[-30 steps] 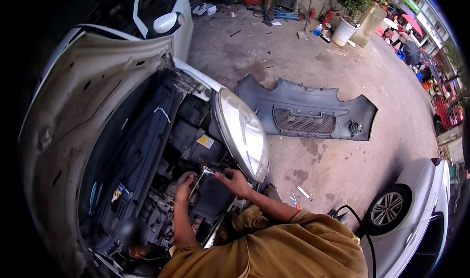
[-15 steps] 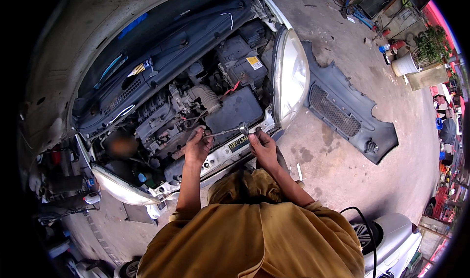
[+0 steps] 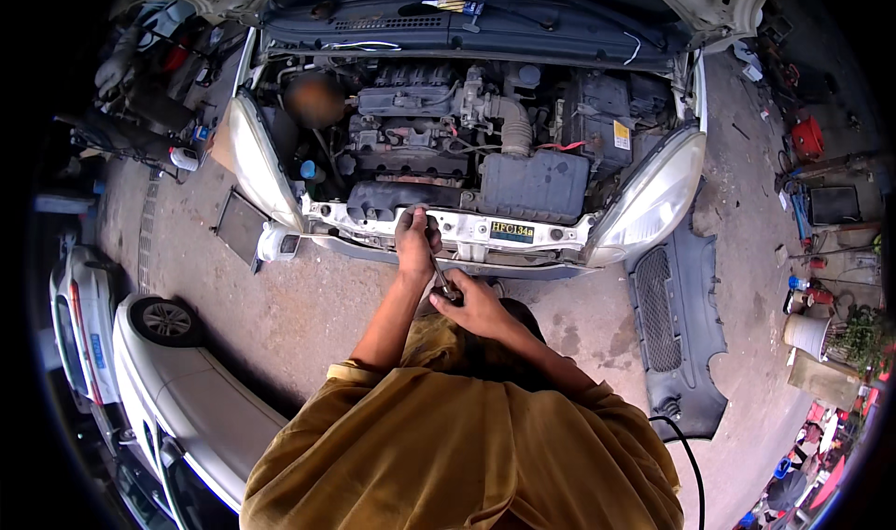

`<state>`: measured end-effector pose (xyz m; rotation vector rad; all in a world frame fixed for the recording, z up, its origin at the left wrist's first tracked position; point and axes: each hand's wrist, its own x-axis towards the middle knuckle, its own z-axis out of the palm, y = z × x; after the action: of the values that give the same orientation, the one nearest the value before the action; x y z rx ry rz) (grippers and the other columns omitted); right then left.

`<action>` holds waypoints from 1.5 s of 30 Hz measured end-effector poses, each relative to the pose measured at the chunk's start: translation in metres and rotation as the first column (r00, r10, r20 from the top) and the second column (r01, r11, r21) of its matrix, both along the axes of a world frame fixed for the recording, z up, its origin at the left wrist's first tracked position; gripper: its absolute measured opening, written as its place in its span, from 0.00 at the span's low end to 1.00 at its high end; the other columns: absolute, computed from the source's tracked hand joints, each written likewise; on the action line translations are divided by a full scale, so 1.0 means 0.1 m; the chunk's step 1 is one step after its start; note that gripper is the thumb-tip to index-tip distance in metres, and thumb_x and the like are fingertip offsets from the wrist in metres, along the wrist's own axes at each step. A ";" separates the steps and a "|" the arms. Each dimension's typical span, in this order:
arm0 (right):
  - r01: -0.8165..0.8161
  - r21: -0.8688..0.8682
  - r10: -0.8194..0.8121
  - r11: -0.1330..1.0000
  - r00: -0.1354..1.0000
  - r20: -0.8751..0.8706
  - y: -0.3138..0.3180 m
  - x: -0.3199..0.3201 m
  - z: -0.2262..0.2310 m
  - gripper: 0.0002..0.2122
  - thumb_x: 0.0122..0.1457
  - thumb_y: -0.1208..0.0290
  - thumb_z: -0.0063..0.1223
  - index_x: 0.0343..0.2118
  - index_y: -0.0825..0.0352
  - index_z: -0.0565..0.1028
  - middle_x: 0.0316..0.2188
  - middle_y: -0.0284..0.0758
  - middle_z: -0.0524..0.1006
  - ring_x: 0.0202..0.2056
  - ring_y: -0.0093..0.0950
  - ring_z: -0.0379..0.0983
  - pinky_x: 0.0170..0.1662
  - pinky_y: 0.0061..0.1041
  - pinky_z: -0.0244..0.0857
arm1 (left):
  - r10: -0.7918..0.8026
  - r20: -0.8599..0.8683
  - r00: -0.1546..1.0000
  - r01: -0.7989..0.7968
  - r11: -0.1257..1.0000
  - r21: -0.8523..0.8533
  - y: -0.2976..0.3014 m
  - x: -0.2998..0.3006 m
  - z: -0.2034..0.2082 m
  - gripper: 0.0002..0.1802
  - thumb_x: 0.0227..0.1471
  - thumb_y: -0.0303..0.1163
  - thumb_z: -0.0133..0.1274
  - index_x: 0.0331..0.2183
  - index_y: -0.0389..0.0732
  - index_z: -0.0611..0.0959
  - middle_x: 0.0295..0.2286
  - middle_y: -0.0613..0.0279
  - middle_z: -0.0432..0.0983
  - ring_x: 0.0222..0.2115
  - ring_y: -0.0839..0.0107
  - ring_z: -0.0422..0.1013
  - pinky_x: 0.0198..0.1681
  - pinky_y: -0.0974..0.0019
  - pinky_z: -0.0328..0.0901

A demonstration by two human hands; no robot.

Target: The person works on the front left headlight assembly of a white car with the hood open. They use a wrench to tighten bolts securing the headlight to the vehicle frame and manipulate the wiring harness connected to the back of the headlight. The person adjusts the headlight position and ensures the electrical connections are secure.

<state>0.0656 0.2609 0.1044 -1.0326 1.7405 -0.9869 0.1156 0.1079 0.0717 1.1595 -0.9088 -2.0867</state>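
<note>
In front of the car's opened engine bay, my left hand point(image 3: 415, 241) is closed around one end of a slim metal ratchet wrench point(image 3: 440, 271). Its other end slants down towards me, where my right hand point(image 3: 469, 304) grips around the head. A dark piece sits at that head, partly covered by my fingers. The white front crossmember point(image 3: 467, 243) of the car lies just beyond my left hand. Behind it are the engine point(image 3: 411, 138), a black air filter box point(image 3: 534, 183) and a ribbed intake hose point(image 3: 515, 129).
Headlights point(image 3: 649, 194) flank the bay. A detached dark bumper point(image 3: 686, 315) with a mesh grille lies on the floor at right. Parked cars point(image 3: 187, 371) stand at left. A black cable point(image 3: 693, 451) hangs by my right side. A white canister point(image 3: 277, 241) sits beside the left headlight.
My view has swung left, squaring up the engine bay. Both hands have come closer together, and the wrench has turned from nearly level to a steep slant.
</note>
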 end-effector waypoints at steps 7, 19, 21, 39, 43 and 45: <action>0.055 -0.189 -0.031 0.980 0.991 0.132 0.23 0.54 -0.08 0.11 0.52 0.64 0.52 0.27 0.68 0.69 0.17 0.43 0.71 0.21 0.42 0.70 0.26 0.35 0.62 | 0.277 -0.058 0.959 -0.282 0.953 -0.113 0.09 0.92 0.02 0.08 0.59 0.35 0.41 0.34 0.42 0.71 0.21 0.67 0.68 0.19 0.75 0.65 0.21 0.74 0.58; 0.062 -0.257 -0.090 0.965 0.991 -0.097 0.21 1.05 0.02 0.09 0.53 0.66 0.51 0.26 0.66 0.68 0.15 0.45 0.71 0.21 0.46 0.71 0.24 0.40 0.62 | 0.277 -0.140 0.951 -0.292 0.951 -0.101 0.22 1.35 0.15 0.11 0.59 0.37 0.42 0.39 0.39 0.70 0.22 0.64 0.70 0.18 0.73 0.67 0.18 0.75 0.58; 0.019 -0.246 -0.056 0.969 0.988 -0.144 0.05 1.21 0.00 0.09 0.53 0.65 0.51 0.27 0.66 0.68 0.15 0.45 0.71 0.21 0.47 0.71 0.24 0.41 0.63 | 0.308 -0.181 0.934 -0.324 0.944 -0.066 0.05 1.56 0.13 0.13 0.59 0.36 0.42 0.41 0.38 0.69 0.23 0.64 0.70 0.18 0.73 0.68 0.18 0.75 0.59; -0.529 -0.216 0.461 0.821 0.836 -0.298 -2.04 4.74 -0.18 0.09 0.51 0.67 0.51 0.25 0.66 0.67 0.14 0.46 0.71 0.19 0.49 0.69 0.24 0.44 0.61 | 0.771 -0.184 0.609 -0.792 0.601 -0.108 -1.38 5.66 -0.17 0.14 0.57 0.35 0.45 0.41 0.35 0.69 0.22 0.62 0.68 0.15 0.74 0.64 0.17 0.73 0.59; -0.690 -0.121 0.578 0.713 0.677 -0.456 -2.45 5.16 -0.23 0.08 0.50 0.67 0.50 0.26 0.67 0.67 0.12 0.46 0.70 0.18 0.50 0.69 0.24 0.45 0.62 | 0.830 0.044 0.557 -0.814 0.555 -0.168 -1.71 6.08 -0.26 0.14 0.57 0.35 0.47 0.40 0.35 0.71 0.20 0.63 0.68 0.14 0.75 0.63 0.17 0.73 0.60; -0.728 -0.074 0.635 0.681 0.638 -0.435 -2.74 5.33 -0.27 0.08 0.51 0.67 0.49 0.27 0.67 0.67 0.12 0.46 0.70 0.18 0.50 0.69 0.25 0.45 0.62 | 0.855 0.088 0.511 -0.836 0.519 -0.177 -1.94 6.27 -0.32 0.13 0.57 0.35 0.47 0.40 0.35 0.71 0.20 0.64 0.68 0.14 0.76 0.63 0.16 0.73 0.59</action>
<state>0.5990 -0.0128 0.0774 -1.9778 1.2993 -0.5113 0.7425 -0.0858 0.0400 1.3542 -0.3464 -1.1058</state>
